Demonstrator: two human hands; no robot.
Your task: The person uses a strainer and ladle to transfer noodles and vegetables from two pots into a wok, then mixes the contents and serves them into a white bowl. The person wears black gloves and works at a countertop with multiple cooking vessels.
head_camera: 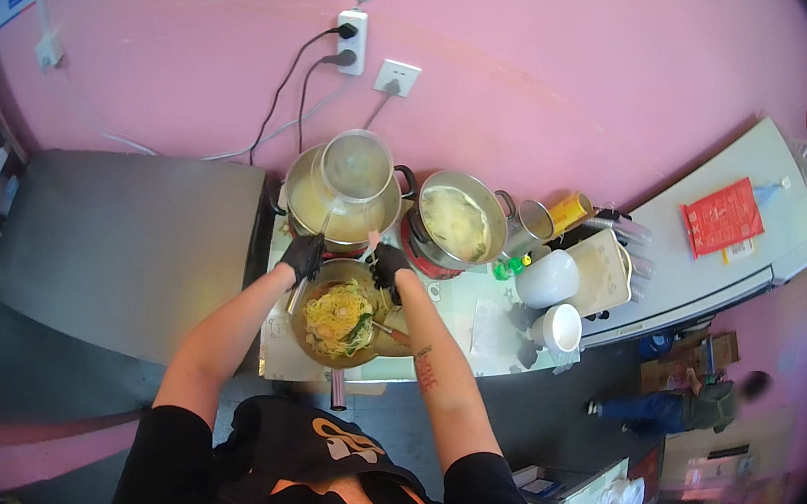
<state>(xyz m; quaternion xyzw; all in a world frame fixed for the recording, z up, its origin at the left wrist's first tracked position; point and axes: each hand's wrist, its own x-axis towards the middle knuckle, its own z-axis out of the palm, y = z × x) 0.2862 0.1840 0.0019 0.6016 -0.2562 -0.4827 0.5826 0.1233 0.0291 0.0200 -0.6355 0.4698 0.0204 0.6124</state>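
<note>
My left hand (304, 259), in a black glove, grips the metal handle (296, 297) of a deep strainer. Its mesh basket (357, 165) is over the left pot (298, 186), which holds cloudy liquid. My right hand (388, 269), also black-gloved, is curled near that pot's front rim. A small pale-pink item (374, 239) sticks out at its fingers; I cannot tell what it is. Below both hands is a pan (300, 334) of yellow noodles (338, 320) with green leaves and pale round pieces. A wooden-handled utensil (393, 334) leans at the pan's right side.
A second pot (459, 260) with pale, frothy contents stands on a red cooker to the right. Beyond are a green-capped bottle (511, 267), white tubs (560, 328) and a metal cylinder (534, 220). Power cords (293, 72) hang behind. A person (686, 408) is at far right.
</note>
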